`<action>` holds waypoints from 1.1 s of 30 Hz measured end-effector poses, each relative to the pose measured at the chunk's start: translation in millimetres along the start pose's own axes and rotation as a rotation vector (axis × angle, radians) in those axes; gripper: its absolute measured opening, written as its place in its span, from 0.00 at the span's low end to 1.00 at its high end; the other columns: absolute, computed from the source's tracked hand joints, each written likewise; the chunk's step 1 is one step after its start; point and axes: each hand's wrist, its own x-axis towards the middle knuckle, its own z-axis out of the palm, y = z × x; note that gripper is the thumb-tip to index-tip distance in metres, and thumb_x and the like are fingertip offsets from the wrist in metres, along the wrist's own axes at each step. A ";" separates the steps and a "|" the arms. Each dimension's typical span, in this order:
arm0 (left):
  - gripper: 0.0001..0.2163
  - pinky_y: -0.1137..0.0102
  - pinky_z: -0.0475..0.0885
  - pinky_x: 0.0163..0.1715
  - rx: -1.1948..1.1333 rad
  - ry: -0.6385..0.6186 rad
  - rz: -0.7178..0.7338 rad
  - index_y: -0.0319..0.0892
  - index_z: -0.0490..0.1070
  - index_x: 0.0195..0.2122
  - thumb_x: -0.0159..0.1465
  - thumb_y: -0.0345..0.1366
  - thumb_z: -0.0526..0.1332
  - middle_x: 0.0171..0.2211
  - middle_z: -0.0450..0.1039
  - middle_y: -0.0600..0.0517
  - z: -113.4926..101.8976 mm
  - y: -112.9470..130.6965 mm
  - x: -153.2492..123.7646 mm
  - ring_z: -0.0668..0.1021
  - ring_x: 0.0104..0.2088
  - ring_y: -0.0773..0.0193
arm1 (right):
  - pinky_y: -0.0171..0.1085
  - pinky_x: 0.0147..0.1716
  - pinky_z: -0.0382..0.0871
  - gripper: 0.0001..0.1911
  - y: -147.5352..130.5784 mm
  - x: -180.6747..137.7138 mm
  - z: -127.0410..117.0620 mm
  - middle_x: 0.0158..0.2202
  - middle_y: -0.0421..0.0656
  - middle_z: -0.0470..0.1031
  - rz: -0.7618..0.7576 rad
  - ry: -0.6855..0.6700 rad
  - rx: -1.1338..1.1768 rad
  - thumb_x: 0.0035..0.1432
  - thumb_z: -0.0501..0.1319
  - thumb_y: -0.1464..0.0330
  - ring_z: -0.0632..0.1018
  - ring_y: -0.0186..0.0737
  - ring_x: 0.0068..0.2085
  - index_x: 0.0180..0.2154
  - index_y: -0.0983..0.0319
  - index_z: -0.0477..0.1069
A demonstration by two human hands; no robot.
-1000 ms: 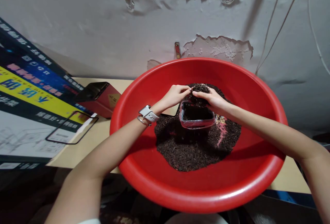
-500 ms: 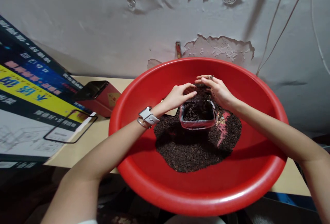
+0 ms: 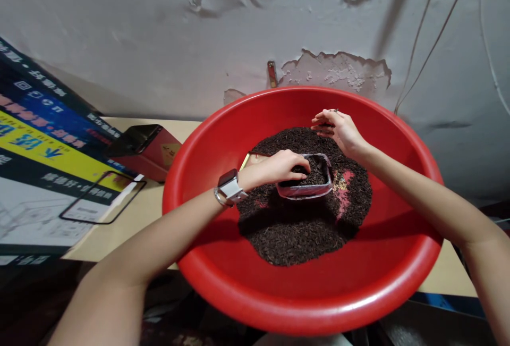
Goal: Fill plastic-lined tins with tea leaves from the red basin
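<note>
My left hand (image 3: 290, 165), with a watch (image 3: 231, 185) on the wrist, lies over a red tin (image 3: 305, 192) lined with clear plastic. Its bent fingertips touch the dark tea leaves filling the tin, and thumb and forefinger are apart. The undersides of the fingers are hidden. Above the far side of the tin, my right hand (image 3: 338, 132) hangs with loosely curved fingers, bits of leaf stuck to them. Around the tin spreads a heap of tea leaves (image 3: 290, 239) in a big red basin (image 3: 311, 306). Left of the tin, a gold-edged flat piece (image 3: 251, 160) is partly covered by my wrist.
On the pale table (image 3: 95, 239) at the left stand a dark-red tin box (image 3: 145, 152) and a thin black frame (image 3: 102, 221). A large printed carton (image 3: 43, 144) leans beyond them. Behind the basin rises a peeling wall (image 3: 159, 43), with hanging cables (image 3: 428, 38) at the right.
My left hand has come down and nearer onto the leaves in the tin. My right hand has drawn away to the right; the leaves falling between the hands are gone from view.
</note>
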 end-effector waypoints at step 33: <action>0.07 0.77 0.66 0.33 0.056 -0.237 -0.131 0.45 0.83 0.36 0.57 0.29 0.69 0.35 0.83 0.53 10.5 -7.9 26.5 0.80 0.32 0.66 | 0.36 0.35 0.72 0.07 -5.8 -31.6 17.6 0.17 0.41 0.72 0.092 -0.555 -0.981 0.45 0.64 0.79 0.78 0.41 0.30 0.22 0.63 0.77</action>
